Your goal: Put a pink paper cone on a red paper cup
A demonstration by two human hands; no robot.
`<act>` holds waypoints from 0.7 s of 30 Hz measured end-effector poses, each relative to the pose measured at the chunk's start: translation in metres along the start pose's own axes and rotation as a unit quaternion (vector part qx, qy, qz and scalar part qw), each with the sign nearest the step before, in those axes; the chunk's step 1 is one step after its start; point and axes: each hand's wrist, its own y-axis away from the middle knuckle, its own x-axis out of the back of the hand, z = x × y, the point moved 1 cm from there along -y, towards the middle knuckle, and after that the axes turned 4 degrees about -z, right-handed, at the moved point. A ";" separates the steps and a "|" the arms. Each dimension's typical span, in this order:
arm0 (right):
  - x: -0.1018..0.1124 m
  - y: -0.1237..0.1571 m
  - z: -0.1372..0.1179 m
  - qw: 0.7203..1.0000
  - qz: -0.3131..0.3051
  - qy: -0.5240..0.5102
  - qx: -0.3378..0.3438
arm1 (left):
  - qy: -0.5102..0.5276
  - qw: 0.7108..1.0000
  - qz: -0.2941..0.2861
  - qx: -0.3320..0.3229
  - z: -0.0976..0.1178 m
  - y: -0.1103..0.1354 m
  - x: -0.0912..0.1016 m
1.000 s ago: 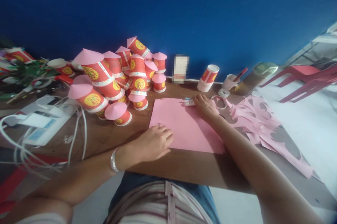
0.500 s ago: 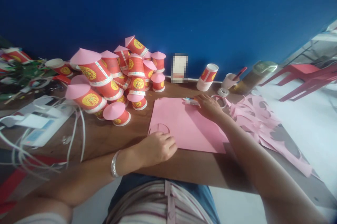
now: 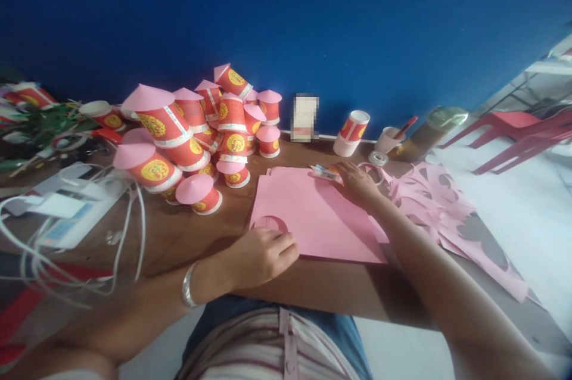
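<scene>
Head camera: I see both bare hands at work on pink paper sheets [image 3: 330, 219], which lie roughly stacked, their edges not quite flush, near the middle of the brown table [image 3: 339, 285]. The left hand [image 3: 263, 256] is palm down at the stack's near left corner, fingers together and slightly bent; its underside is hidden from me, so I cannot tell whether it grips anything. Just beyond its fingers a curved outline [image 3: 280, 222] shows on the paper. The right hand [image 3: 357, 182] reaches across to the far edge, its fingers right beside a white tube [image 3: 324, 173] lying on the paper; I cannot tell whether they close on it.

To the right of the right forearm I have a heap of pink scraps [image 3: 442, 201] with curved cut-outs. Behind them stand a leaning bottle [image 3: 429, 133], a white cup [image 3: 386, 142] with something red in it, and a tape roll [image 3: 378, 158]. On the left, red cups [image 3: 156, 124] are piled up, many under pink paper cones [image 3: 194, 188], near white cables [image 3: 143, 219].
</scene>
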 end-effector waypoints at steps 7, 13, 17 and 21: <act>-0.007 0.007 0.005 1.000 0.016 -0.007 0.016 | 0.027 0.992 0.126 0.015 0.001 0.006 0.013; -0.005 0.012 0.007 0.998 0.046 -0.050 0.015 | 0.042 0.981 0.183 0.041 0.003 0.018 0.025; 0.030 0.042 -0.015 0.975 0.061 -0.195 0.082 | 0.036 0.983 0.165 0.070 -0.001 0.020 0.024; 0.070 0.094 -0.062 0.961 0.011 -0.180 0.211 | 0.032 0.974 0.198 0.102 -0.011 0.012 0.026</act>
